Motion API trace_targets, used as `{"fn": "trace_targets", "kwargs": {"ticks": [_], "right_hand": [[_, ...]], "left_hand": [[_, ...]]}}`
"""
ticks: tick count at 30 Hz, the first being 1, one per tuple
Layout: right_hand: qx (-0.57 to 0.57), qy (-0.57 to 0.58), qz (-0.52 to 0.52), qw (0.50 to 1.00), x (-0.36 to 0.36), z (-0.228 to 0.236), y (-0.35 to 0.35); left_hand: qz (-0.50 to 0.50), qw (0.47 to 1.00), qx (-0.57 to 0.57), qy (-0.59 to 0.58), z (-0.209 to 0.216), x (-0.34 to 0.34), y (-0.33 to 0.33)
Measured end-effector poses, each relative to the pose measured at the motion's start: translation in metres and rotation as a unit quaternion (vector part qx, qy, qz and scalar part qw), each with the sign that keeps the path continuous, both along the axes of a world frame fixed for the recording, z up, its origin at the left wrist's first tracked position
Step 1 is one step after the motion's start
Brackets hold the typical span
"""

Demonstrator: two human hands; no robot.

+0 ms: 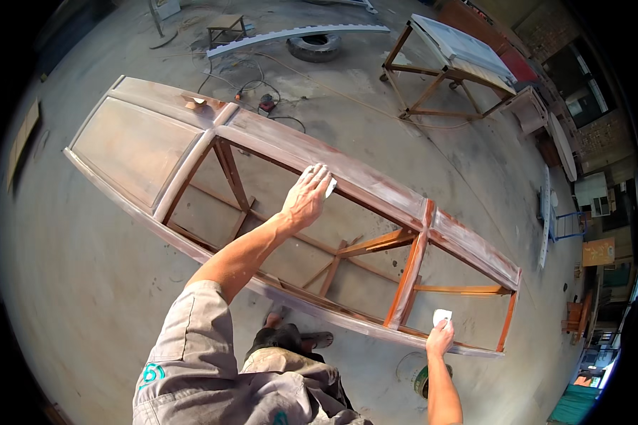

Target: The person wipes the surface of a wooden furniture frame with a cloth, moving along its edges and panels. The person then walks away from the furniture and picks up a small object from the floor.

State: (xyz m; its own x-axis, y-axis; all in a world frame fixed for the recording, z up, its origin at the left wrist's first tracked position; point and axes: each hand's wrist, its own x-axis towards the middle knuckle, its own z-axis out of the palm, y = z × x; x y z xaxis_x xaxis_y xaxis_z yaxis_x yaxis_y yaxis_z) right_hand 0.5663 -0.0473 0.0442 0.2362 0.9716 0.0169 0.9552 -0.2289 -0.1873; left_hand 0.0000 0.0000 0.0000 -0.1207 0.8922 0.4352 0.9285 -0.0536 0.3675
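A long wooden door-like frame (pixel 317 152), brown with whitish dust on its faces, lies raised across the view. It has one solid panel (pixel 136 147) at the left and open bays to the right. My left hand (pixel 308 193) reaches over to its far long rail, fingers together and pressing a small white folded sheet there; most of that sheet is hidden. Close to the near rail at the right end, my right hand (pixel 440 338) pinches another white folded sheet (pixel 442 316). Whether these sheets are paper or cloth I cannot tell.
A wooden trestle (pixel 342 249) shows through the open bays. Beyond the frame lie a red-and-black power tool (pixel 266 103) with its cord, a tyre (pixel 314 47) and a long pale strip (pixel 298 33). A wheeled stand (pixel 443 74) holds a white panel. Near my right forearm is a can (pixel 422 382).
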Motion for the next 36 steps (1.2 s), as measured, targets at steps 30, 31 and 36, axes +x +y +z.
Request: {"fn": "trace_targets", "kwargs": {"ticks": [30, 31, 36], "right_hand": [[-0.036, 0.033, -0.011, 0.999, -0.019, 0.032, -0.011], [-0.033, 0.033, -0.015, 0.999, -0.019, 0.030, -0.013], [-0.036, 0.025, -0.007, 0.999, -0.024, 0.023, -0.008]], "left_hand": [[-0.059, 0.997, -0.019, 0.046, 0.001, -0.061, -0.018], [-0.003, 0.996, -0.024, 0.082, 0.003, -0.094, -0.028], [-0.014, 1.000, 0.006, 0.015, 0.004, 0.053, 0.009]]}}
